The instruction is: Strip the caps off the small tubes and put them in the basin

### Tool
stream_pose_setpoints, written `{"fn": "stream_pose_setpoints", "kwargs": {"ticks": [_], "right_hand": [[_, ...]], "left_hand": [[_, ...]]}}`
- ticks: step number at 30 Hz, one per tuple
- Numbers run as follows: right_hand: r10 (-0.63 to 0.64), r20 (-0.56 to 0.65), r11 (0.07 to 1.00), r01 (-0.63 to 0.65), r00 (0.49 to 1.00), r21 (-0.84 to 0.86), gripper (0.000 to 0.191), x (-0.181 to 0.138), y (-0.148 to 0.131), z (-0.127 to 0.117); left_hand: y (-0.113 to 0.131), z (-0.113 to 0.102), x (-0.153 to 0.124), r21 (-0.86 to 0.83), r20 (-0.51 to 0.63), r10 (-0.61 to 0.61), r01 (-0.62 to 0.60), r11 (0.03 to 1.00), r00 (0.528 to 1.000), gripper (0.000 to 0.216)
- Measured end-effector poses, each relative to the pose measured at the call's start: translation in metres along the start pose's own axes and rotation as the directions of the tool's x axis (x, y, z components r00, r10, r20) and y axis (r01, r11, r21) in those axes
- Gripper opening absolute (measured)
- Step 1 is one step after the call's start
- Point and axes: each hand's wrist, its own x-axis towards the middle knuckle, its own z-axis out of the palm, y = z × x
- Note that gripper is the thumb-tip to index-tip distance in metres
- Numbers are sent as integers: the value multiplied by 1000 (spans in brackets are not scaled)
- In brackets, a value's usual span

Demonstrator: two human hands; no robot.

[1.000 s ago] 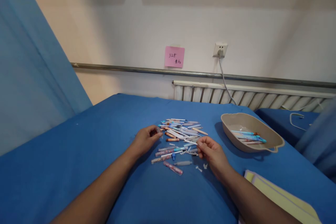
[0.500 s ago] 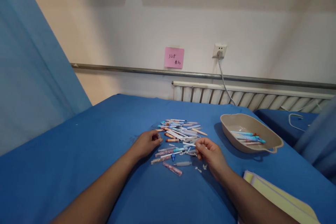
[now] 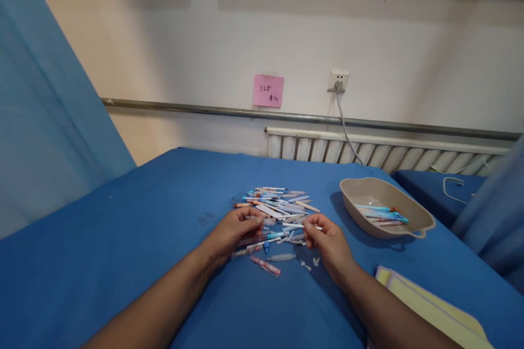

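Observation:
A heap of pens and pen parts (image 3: 275, 206) lies on the blue cloth (image 3: 155, 229). At the heap's near edge my left hand (image 3: 235, 230) pinches a small pale piece between thumb and fingertips. My right hand (image 3: 327, 242) is closed on a thin white pen refill (image 3: 295, 225) that points left toward the left hand. A pink-patterned pen barrel (image 3: 266, 265), a grey cap piece (image 3: 280, 257) and small white bits (image 3: 311, 264) lie just in front of both hands.
A beige oval tray (image 3: 370, 226) with several finished pens (image 3: 382, 214) stands to the right. A yellow and white pad (image 3: 429, 305) lies at the near right. Behind are a radiator, a wall socket with cable and a pink note (image 3: 268, 90).
My left hand has moved right and nearer, from the heap's left side to its front edge, close to the refill's tip. My right hand has barely moved.

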Motion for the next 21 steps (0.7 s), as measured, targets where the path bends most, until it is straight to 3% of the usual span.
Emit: {"fn": "stream_pose_setpoints", "kwargs": {"ticks": [6,11,17,21], "right_hand": [[4,-1,1000,-4,1000,-17,33,-1,-1,1],[21,45,999,-19,999,-38,36,-2,0,2],[67,211,997,-60,975,-39,39,-6,7,7],[15,195,998,-4,981,-58,39,-11,9,9]], "left_hand": [[-4,5,-1,-21,-2,-59,59,998,998,33],[-9,11,-1,1,75,-12,12,1000,997,38],[-11,26,-9,138,87,117,-128,982,989,33],[-17,36,-16,113,179,50,-71,991,983,32]]}}
